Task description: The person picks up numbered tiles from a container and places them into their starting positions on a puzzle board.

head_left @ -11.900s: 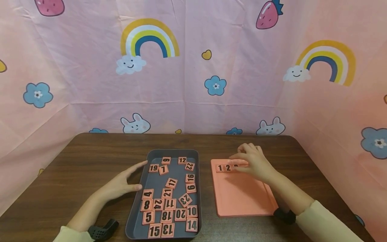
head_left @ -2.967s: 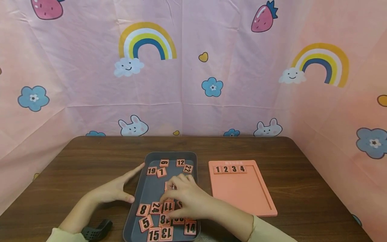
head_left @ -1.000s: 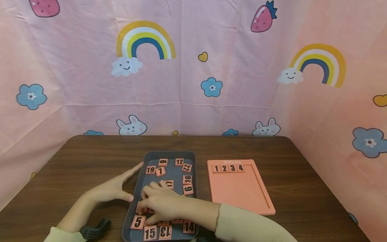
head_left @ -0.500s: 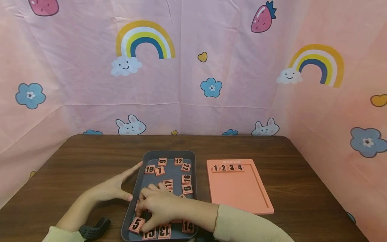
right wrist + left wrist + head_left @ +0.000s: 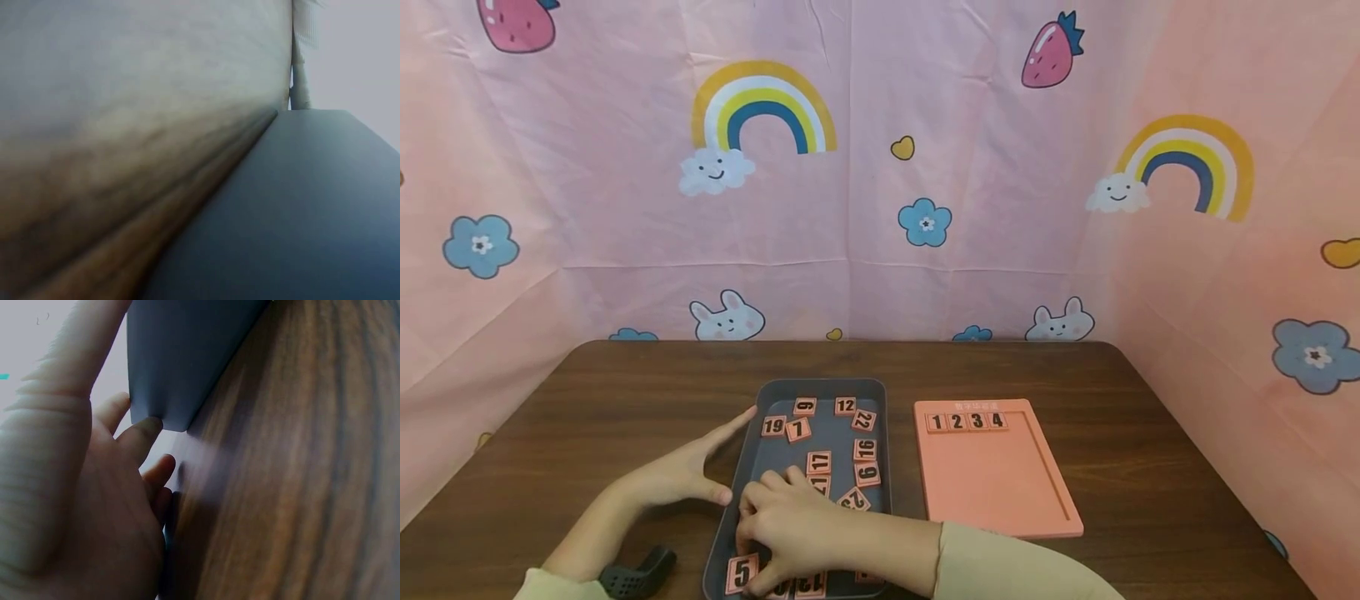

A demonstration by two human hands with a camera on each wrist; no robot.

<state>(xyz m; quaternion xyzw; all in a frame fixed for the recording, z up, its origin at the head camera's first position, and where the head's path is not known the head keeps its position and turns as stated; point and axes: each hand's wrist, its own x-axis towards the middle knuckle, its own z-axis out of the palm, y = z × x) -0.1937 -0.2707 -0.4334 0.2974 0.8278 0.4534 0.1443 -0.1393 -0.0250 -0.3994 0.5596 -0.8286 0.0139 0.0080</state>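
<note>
My right hand (image 5: 793,521) reaches into the grey tray (image 5: 871,387), thumb and index finger at the edges of the number 5 tile (image 5: 742,574) in its near left corner. The hand hides several tiles beneath it. My left hand (image 5: 673,477) lies along the tray's left side, fingers spread and thumb at the rim. In the left wrist view, fingertips of the left hand (image 5: 94,487) touch the tray's outer wall (image 5: 181,356). The right wrist view shows only the tray wall (image 5: 294,212) and a blurred table.
A pink board (image 5: 992,483) lies right of the tray, with tiles 1 (image 5: 937,422), 2, 3 and 4 (image 5: 997,421) in a row at its top left. Several loose number tiles, such as 17 (image 5: 819,462) and 12 (image 5: 845,406), lie in the tray. A patterned cloth hangs behind the table.
The right hand moved from the board to the tray, and tile 4 now sits in the row. In the last second the 5 tile was shifted and turned slightly. The left hand stays at the tray.
</note>
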